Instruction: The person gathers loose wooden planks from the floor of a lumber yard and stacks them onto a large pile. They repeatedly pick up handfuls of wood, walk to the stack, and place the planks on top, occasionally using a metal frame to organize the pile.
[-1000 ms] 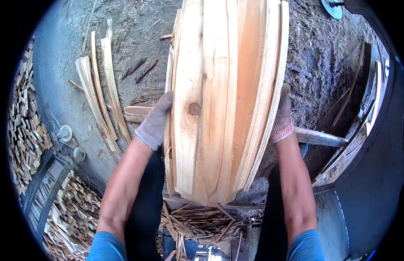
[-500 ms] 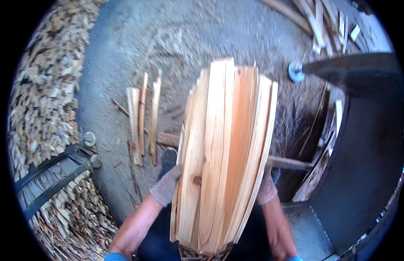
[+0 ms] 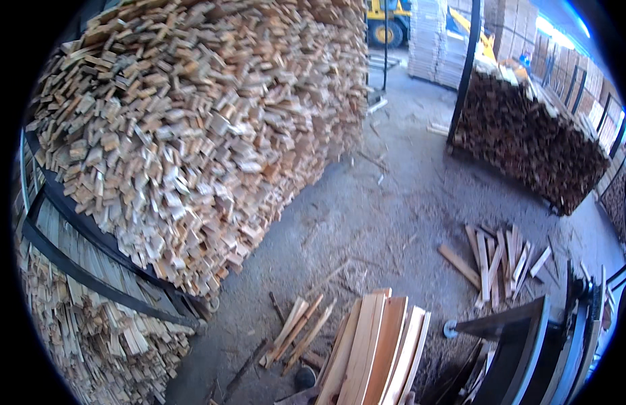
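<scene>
A bundle of pale wooden slats (image 3: 375, 354) rises from the lower edge, upright and close to me, its far ends slightly uneven. Only a sliver of my left hand (image 3: 301, 398), in a greyish glove, shows at the bundle's left side. Fingertips of my right hand (image 3: 411, 398) press against its right side, at the bottom of the picture. Both hands are closed on the slats; most of each hand and both forearms are cut off below. Left of the bundle, a few loose wooden strips (image 3: 293, 334) lie on the floor, near the dark toe of a shoe (image 3: 305, 378).
A tall stack of cut wood (image 3: 212, 135) fills the left, above a dark metal frame (image 3: 97, 287). A dark metal cart (image 3: 508, 337) stands at lower right, with scattered boards (image 3: 498, 263) beyond it. Farther back are another wood stack (image 3: 529, 128) and a yellow vehicle (image 3: 387, 27).
My view has tilted up toward the far stacks. The slat bundle now sits lower in the picture, still held between both hands, which have almost left the view.
</scene>
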`<state>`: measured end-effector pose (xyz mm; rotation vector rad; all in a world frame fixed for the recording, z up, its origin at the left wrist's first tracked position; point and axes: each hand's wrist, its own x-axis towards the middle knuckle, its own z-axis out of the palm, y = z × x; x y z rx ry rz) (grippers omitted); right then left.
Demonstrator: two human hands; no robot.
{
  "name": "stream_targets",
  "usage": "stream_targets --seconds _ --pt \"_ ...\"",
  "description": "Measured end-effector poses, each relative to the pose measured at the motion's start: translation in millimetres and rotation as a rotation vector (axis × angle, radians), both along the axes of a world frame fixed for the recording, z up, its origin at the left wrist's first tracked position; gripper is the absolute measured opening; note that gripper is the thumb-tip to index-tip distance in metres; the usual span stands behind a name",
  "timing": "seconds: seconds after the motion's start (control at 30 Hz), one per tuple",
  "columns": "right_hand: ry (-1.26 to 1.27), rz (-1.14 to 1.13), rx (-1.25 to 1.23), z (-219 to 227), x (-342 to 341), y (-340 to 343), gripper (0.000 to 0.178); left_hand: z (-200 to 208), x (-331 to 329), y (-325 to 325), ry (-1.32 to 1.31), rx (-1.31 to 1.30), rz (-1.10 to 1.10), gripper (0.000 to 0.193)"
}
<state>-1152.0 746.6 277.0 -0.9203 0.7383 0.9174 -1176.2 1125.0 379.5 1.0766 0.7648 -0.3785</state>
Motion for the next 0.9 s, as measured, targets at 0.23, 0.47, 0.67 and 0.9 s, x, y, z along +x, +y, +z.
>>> stream_targets --seconds 0.23,0.47,0.67,0.9 --pt "-0.088 0.081 0.07 34.2 46.3 77.0 0.099 91.5 21.1 89.6 -0.156 0.057 0.083 0.057" --pt "-0.221 0.158 0.111 79.1 147.4 162.3 0.1 148.4 33.0 118.7 -0.253 0.064 0.128 0.057" --pt "-0.292 0.171 0.201 81.1 223.4 191.6 0.1 153.7 83.9 108.0 -0.277 0.05 0.155 0.056" --pt "-0.198 0.241 0.233 95.3 373.2 217.7 0.098 154.8 240.3 89.4 -0.266 0.041 0.155 0.056"
